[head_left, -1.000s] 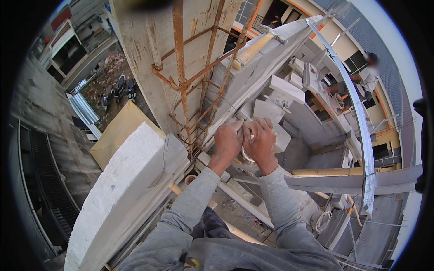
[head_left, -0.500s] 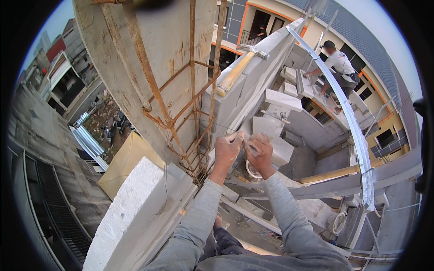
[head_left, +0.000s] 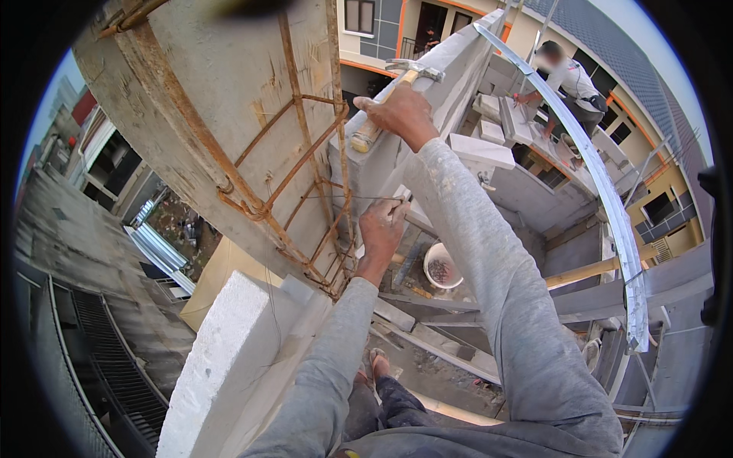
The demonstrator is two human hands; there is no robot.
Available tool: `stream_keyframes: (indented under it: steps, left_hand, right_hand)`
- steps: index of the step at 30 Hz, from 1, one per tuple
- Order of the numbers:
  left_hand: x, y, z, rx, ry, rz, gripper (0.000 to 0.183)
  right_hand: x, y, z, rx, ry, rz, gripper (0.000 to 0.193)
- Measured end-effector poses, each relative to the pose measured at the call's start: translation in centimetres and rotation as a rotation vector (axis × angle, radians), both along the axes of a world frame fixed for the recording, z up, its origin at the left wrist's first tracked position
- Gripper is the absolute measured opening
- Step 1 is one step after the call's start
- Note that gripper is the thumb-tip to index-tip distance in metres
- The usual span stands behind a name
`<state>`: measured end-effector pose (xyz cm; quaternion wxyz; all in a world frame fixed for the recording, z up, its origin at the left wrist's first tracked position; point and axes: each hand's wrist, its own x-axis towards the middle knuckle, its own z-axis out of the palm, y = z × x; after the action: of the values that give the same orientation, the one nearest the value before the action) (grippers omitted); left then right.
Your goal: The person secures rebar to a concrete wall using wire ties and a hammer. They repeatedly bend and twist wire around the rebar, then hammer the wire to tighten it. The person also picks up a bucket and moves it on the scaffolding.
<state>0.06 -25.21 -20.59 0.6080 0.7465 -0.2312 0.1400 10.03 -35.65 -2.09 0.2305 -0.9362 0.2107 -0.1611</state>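
Note:
My left hand (head_left: 382, 230) is closed in a pinch on a thin dark wire (head_left: 353, 198), which runs leftward to the rusty rebar cage (head_left: 267, 202). Farther off, my right hand (head_left: 401, 116) lies over the wooden handle of a claw hammer (head_left: 416, 71), its thumb pointing left and its other fingers mostly hidden. The hammer rests along the top of a light grey block wall (head_left: 454, 52), its steel head at the far end. Rebar stands against a tall concrete panel (head_left: 206, 137) at my left.
A white block (head_left: 217, 359) stands near left beside a drop to a street. A white bucket (head_left: 442, 266) is below my hands. A curved metal strip (head_left: 588, 164) arcs along the right. A co-worker (head_left: 573, 88) bends over blocks at the far right.
My right hand has left its place beside the left hand and reached forward onto the hammer handle. My left hand has stayed low near the rebar, and the view has shifted slightly.

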Motion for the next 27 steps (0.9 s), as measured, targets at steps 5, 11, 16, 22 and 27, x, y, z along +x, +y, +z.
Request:
stream_keyframes:
  steps: [5,11,16,22,27]
  left_hand:
    - [1.3,-0.5,-0.4,0.053,-0.181,0.077,0.011]
    - [0.8,-1.9,-0.7,-0.041,0.03,0.065,0.016]
    - [0.2,-3.2,-1.0,-0.247,0.206,-0.004,0.024]
    - [1.0,-3.1,-1.0,-0.095,-0.041,0.079,0.019]
    - [1.7,-2.8,-1.0,-0.066,-0.099,0.028,0.014]
  right_hand:
    - [0.5,0.0,0.3,0.03,0.088,-0.042,0.064]
    - [-2.7,-4.3,1.0,0.451,-0.136,-0.115,0.049]
    - [-11.1,-5.7,-3.9,0.882,-0.704,0.235,0.033]
    - [-15.5,-3.4,-8.6,0.692,-0.605,0.082,0.028]
    - [-14.2,-0.2,-11.1,0.621,-0.439,0.008,0.03]
